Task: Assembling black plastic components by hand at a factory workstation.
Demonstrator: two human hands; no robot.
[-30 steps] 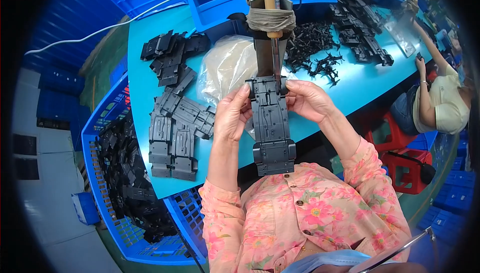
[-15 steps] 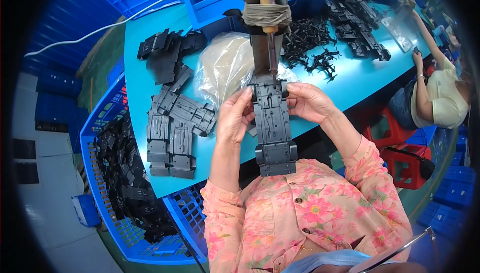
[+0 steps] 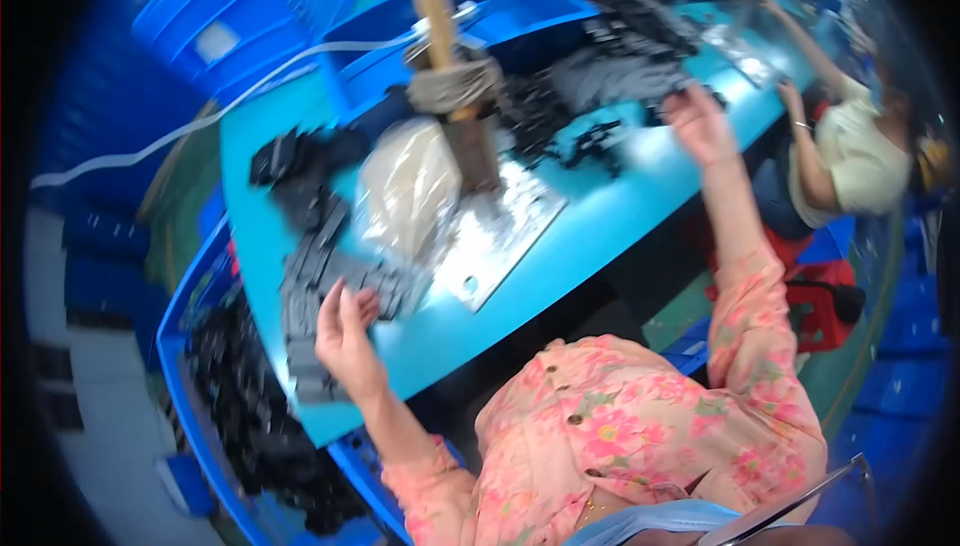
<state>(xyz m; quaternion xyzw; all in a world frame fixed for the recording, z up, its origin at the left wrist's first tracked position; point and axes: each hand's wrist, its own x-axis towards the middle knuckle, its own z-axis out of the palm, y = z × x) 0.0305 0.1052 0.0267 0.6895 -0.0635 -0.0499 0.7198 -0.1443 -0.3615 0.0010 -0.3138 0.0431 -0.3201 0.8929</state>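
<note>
My left hand (image 3: 350,346) is at the left of the table beside a group of flat black plastic chassis plates (image 3: 310,296). Its thumb and fingers are apart, with nothing visible between them. My right hand (image 3: 702,126) reaches out to the near end of a row of black plates (image 3: 625,71) at the far right. Motion blur smears its fingers, so any grip on a plate cannot be made out. Between my hands, a wooden-handled tool (image 3: 437,26), bound with cloth, stands over a shiny metal plate (image 3: 500,246).
A clear plastic bag (image 3: 405,186) of beige material lies left of the tool. Small black parts (image 3: 595,141) are heaped to its right. A blue crate (image 3: 175,346) of black pieces stands at the left edge, a blue tray (image 3: 370,76) behind. A co-worker (image 3: 850,161) sits at right.
Both hands have left the black chassis plate held under the tool, uncovering the metal plate. My left hand moved left to the plates, my right to the far-right row. The view has shifted.
</note>
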